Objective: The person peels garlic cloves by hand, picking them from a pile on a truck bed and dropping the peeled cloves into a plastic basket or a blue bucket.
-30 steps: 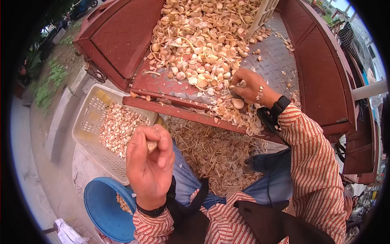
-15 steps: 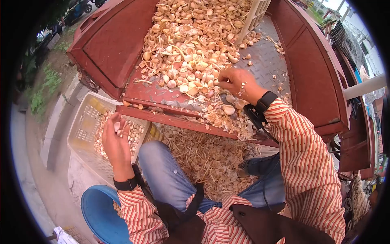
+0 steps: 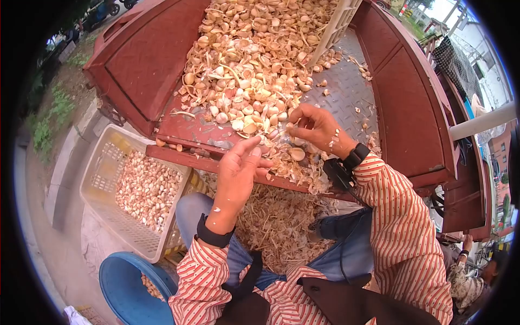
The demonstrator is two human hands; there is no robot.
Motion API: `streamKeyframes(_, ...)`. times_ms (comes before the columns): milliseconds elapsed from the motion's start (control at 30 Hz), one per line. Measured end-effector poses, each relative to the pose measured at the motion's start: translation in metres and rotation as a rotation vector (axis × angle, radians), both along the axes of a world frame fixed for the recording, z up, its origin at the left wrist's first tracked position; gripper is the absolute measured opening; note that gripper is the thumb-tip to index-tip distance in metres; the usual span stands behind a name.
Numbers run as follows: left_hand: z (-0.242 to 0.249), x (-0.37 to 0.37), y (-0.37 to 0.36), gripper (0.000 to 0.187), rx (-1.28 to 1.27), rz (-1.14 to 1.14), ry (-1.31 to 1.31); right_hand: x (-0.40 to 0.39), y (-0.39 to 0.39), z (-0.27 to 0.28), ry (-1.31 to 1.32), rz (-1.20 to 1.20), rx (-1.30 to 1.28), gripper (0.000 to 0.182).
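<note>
A heap of garlic cloves and skins covers much of the red cart bed. At the heap's near edge, my right hand is pinched; something small and pale shows at its fingertips, too small to name. My left hand is just left of it, over the cart's front edge, with its fingers apart and nothing visible in them. Flecks of skin cling to both hands. Below and to the left, peeled-looking cloves lie in a pale plastic crate.
A blue tub with some cloves stands at the lower left. Dry skins and stalks cover the ground between the legs. A pale slatted crate stands in the cart. Another person is at the lower right.
My left hand has moved right from over the pale crate to the cart's front edge, and the clove seen in it is gone. My right hand stays at the heap's edge.
</note>
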State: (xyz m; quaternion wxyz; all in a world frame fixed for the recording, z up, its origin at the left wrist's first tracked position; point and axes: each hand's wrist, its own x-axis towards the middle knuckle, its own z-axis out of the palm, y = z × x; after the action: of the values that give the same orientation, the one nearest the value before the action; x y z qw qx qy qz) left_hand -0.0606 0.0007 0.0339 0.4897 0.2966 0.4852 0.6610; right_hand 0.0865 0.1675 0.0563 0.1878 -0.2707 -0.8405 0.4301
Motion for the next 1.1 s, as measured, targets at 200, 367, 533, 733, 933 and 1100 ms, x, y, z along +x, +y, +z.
streamKeyframes(200, -0.013, 0.034, 0.049, 0.031, -0.029, -0.195, -0.391, 0.008, -0.019, -0.008, 0.154, 0.095, 0.308, 0.013)
streamKeyframes(367, -0.016, 0.029, 0.064, 0.022, -0.026, -0.123, -0.398, 0.029, -0.011, -0.016, 0.209, -0.064, 0.191, 0.024)
streamKeyframes(533, -0.009, 0.033, 0.077, 0.022, 0.057, -0.283, -0.349, 0.035, -0.015, -0.004, 0.188, 0.006, 0.172, 0.035)
streamKeyframes(733, 0.014, 0.027, 0.061, 0.028, 0.057, -0.153, -0.026, 0.040, 0.010, -0.029, 0.278, -0.087, 0.163, 0.033)
streamKeyframes(933, 0.002, -0.131, -0.022, 0.029, -0.058, 0.567, 0.797, 0.059, 0.014, -0.021, 0.479, -0.295, -0.219, 0.021)
streamKeyframes(1100, 0.012, -0.100, -0.028, 0.027, -0.102, 0.430, 1.106, 0.066, 0.031, -0.038, 0.481, -0.467, -0.217, 0.021)
